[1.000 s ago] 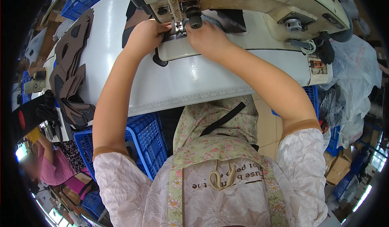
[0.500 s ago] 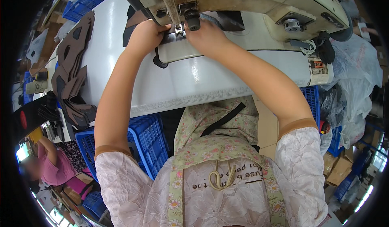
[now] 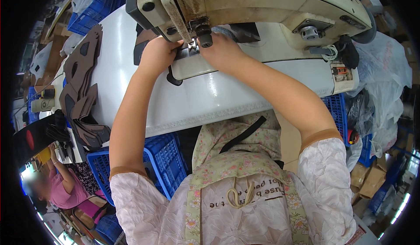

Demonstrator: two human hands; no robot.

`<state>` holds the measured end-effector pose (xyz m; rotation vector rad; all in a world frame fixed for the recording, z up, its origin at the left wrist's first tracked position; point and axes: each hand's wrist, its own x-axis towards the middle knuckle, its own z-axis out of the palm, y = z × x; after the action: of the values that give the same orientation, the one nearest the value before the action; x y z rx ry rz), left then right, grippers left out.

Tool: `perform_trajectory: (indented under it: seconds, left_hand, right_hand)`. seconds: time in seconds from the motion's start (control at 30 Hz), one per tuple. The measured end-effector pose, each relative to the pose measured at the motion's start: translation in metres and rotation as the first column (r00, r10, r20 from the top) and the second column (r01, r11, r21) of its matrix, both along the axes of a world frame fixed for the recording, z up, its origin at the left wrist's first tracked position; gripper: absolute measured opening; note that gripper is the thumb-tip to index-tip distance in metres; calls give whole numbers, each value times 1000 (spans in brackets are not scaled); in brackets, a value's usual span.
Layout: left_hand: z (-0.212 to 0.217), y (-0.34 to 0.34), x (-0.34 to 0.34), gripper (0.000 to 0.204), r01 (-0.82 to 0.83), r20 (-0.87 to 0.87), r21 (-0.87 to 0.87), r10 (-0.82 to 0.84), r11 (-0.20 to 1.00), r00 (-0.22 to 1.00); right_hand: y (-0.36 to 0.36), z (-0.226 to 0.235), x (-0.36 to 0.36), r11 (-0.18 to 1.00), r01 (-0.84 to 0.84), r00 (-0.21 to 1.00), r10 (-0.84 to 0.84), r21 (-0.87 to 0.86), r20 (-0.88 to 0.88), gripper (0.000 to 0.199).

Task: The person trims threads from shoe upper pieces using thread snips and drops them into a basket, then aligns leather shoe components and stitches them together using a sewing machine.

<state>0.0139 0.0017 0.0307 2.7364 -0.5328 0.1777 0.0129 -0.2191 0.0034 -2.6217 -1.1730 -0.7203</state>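
A cream sewing machine (image 3: 271, 4) stands on a white table (image 3: 210, 100). Both my hands are at its presser foot (image 3: 195, 48). My left hand (image 3: 156, 53) presses and grips a dark cut piece (image 3: 142, 48) just left of the foot. My right hand (image 3: 222, 49) holds the same piece from the right, with its fingers tucked under the machine arm. A black strap end (image 3: 174, 78) curls out below my left hand. The needle itself is hidden by the machine head.
A stack of brown cut pieces (image 3: 81, 74) lies along the table's left side. Blue plastic crates (image 3: 164, 162) sit under the table, with more at the far left (image 3: 89, 13). Plastic bags (image 3: 385, 92) pile up at the right. Another person in pink (image 3: 61, 188) sits at lower left.
Both hands stay at the presser foot on the dark piece. The view has shifted a little, so the machine head sits lower and larger in the picture.
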Motion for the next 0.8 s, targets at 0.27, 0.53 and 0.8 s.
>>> perform_trajectory:
  seconds: [0.27,0.53,0.8]
  left_hand:
    - [-3,2,3,29,26,22,2,-26,1000,999]
    - [0,-1,1,30,17,16,35,-17,999,1000]
    - [-2,-1,3,30,25,42,22,-26,999,999]
  right_hand:
    - [-1,1,4,998,15,986,-6,54,-168,18]
    - [-3,5,4,1000,-17,954,14,-10,-300,24]
    - [-4,4,5,1000,-24,969,25,6,-245,20]
